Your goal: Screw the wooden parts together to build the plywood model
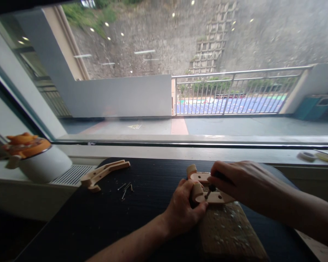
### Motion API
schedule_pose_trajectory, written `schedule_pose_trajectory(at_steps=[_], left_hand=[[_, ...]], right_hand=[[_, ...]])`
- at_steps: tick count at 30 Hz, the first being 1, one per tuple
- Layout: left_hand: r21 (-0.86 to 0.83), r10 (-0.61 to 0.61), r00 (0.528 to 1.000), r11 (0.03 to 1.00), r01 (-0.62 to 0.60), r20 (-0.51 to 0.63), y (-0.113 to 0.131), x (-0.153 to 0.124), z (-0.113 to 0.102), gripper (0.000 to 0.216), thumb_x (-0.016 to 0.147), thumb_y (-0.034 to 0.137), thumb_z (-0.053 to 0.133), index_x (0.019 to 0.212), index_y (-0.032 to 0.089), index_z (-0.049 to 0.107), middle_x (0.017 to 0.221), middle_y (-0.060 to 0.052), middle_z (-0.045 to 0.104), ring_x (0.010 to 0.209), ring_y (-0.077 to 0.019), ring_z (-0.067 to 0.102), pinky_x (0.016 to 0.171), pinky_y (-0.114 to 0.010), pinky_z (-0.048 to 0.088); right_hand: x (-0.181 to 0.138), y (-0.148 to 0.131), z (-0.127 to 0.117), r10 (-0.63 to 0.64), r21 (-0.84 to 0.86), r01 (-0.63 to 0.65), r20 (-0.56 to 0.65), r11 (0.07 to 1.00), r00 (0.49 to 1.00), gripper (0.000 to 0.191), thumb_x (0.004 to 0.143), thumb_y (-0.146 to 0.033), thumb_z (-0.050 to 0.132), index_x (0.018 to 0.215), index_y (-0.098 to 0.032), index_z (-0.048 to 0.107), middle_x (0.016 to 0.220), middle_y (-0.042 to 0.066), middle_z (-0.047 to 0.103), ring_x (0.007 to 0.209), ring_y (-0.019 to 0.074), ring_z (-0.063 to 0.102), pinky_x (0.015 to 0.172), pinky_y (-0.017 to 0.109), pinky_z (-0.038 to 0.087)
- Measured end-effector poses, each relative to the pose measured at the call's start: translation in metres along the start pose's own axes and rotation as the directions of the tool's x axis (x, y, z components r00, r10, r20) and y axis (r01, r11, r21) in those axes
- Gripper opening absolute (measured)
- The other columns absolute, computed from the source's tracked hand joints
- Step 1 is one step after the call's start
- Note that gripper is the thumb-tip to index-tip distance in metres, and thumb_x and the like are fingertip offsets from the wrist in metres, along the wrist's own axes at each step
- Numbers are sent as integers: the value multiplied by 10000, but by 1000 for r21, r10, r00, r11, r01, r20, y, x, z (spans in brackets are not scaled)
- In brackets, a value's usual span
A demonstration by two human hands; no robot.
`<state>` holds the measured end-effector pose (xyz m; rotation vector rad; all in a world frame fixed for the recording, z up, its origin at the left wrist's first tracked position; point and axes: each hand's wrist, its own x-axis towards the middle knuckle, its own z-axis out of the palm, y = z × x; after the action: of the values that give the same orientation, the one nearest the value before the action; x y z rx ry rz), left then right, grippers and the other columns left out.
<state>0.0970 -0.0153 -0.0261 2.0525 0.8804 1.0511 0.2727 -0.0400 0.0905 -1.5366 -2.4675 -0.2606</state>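
My right hand (235,180) is closed around the dark handle of a screwdriver (211,189). The shaft slants down to a hole in a pale curved wooden piece (215,198) with a rounded, upturned end. My left hand (182,203) grips that end, thumb at the near edge and fingers around the far side. Just behind lies a similar wooden part (199,177), partly hidden by my hands; whether the two are joined, I cannot tell. Underneath is a worn, speckled wooden board (232,229). Whether a screw sits under the tip is too small to see.
On the black table (84,225), several loose screws (125,189) lie left of my hands. Beyond them rests another pale wooden assembly (106,173) with holes. A white pot with an orange top (45,163) stands at far left, and tape rolls (307,156) lie on the right sill.
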Motion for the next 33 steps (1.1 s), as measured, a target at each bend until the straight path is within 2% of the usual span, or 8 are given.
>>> schedule_pose_trajectory(at_steps=[4,9,12,16,23,27,29,33], left_hand=[[2,5,1000,1000,-5,-9,-1,0,0,231,695,173,638,894,179,523,899,-30,518,871,-183,486,799,-296,424],[-2,3,1000,1000,-3,-12,-2,0,0,229,694,168,637,890,178,520,908,-31,511,864,-176,487,790,-286,425],[5,9,1000,1000,-9,-6,0,0,-1,225,695,170,637,889,175,523,901,-32,512,870,-178,485,798,-286,422],[8,-1,1000,1000,1,-2,0,0,-2,220,698,175,634,887,174,521,897,-33,510,861,-176,485,784,-280,425],[3,8,1000,1000,-8,-11,0,0,0,199,702,167,630,860,179,510,880,-23,514,858,-172,482,780,-277,422],[-7,17,1000,1000,-17,-8,1,0,-1,210,704,157,626,880,180,514,893,-24,521,868,-173,485,788,-280,422],[-5,14,1000,1000,-14,-10,1,0,0,218,705,160,628,892,180,517,902,-26,523,874,-176,485,794,-286,421],[-3,18,999,1000,-18,-29,-1,0,1,234,698,158,634,898,182,514,906,-26,522,877,-176,482,799,-290,419]], right_hand=[[-1,0,-4,-8,-54,8,-8,998,1000,244,899,-359,461,725,-216,555,562,-17,593,464,136,518,459,252,217],[-4,0,-14,-81,102,74,68,992,994,161,897,-340,474,966,-254,592,714,-13,649,584,153,578,505,243,295],[-3,-2,-14,-96,169,81,86,982,992,147,902,-287,470,901,-245,611,723,-12,649,593,138,573,514,235,314],[-1,-2,-9,-48,192,30,90,981,995,163,906,-326,481,836,-229,592,672,-22,638,539,124,552,491,231,304],[1,-4,2,40,89,-41,23,995,999,248,883,-430,500,765,-215,536,577,-28,605,470,131,514,466,241,261],[2,-6,5,77,11,-77,-8,997,997,307,906,-453,435,737,-214,529,560,-16,600,465,144,525,460,245,242],[0,-6,2,78,-3,-78,-10,997,997,282,907,-452,434,799,-223,557,578,-17,616,485,154,548,464,246,245],[-4,-5,-7,2,52,-2,-6,999,1000,261,863,-419,537,1072,-263,546,717,-22,673,591,169,601,500,241,290]])
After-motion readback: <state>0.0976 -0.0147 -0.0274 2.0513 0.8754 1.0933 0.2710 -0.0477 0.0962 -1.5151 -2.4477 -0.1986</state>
